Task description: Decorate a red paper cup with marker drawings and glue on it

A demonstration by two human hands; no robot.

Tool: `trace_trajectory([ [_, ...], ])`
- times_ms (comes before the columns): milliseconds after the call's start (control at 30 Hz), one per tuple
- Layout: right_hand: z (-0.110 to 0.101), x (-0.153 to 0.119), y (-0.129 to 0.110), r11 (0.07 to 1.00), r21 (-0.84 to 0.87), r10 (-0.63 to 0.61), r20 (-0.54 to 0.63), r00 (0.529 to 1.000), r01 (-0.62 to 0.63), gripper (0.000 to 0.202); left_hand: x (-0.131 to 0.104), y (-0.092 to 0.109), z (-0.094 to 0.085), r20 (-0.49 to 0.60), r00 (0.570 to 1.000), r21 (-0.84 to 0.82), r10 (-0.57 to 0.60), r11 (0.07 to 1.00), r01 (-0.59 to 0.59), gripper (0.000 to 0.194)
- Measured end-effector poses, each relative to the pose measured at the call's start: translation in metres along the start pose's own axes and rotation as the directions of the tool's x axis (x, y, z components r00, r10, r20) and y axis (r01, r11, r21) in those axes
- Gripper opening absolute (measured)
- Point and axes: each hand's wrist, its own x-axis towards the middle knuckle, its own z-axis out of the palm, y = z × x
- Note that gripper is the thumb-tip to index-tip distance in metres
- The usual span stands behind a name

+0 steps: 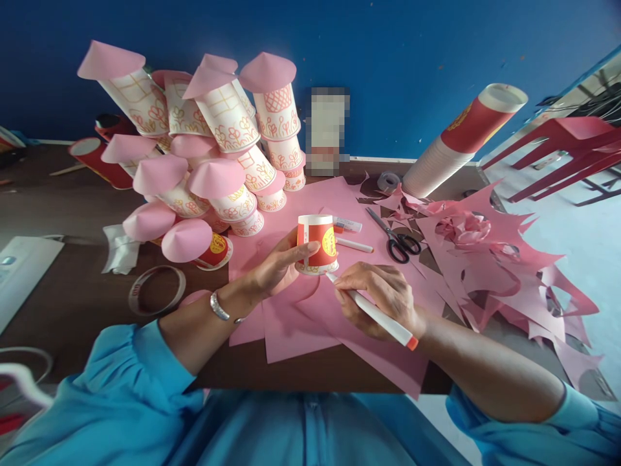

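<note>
My left hand (281,262) grips a red and white paper cup (315,241) with a yellow emblem, held upside down above pink paper sheets (295,323). My right hand (376,294) is closed round a white marker (383,318) with an orange end. The marker's tip is close to the cup's lower rim; whether it touches I cannot tell. Just behind the cup lie another white marker (355,245) and a small white tube (347,224). Black-handled scissors (395,239) rest to their right on the pink paper.
Decorated paper-cup towers with pink cone tops (216,178) crowd the left. A tall cup stack (441,162) leans at the back right, near pink paper scraps (504,252). A tape roll (158,289) lies at left. A red stool (572,145) stands beyond the table (72,207).
</note>
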Motion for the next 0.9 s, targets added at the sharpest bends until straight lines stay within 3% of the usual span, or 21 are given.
trace_trajectory([
  [467, -0.0012, 0.0010, 0.0008, 0.999, -0.017, 0.028, 0.000, 1.000, -0.028, 0.028, 0.0002, 0.0033, 0.0023, 0.019, 1.000, 0.035, 0.009, 0.999, -0.010, 0.054],
  [900, -0.0003, 0.0025, 0.0005, 0.996, -0.065, 0.055, 0.006, 0.998, -0.055, 0.018, 0.0018, 0.0018, 0.0022, 0.023, 1.000, 0.033, 0.005, 0.999, -0.006, 0.066],
])
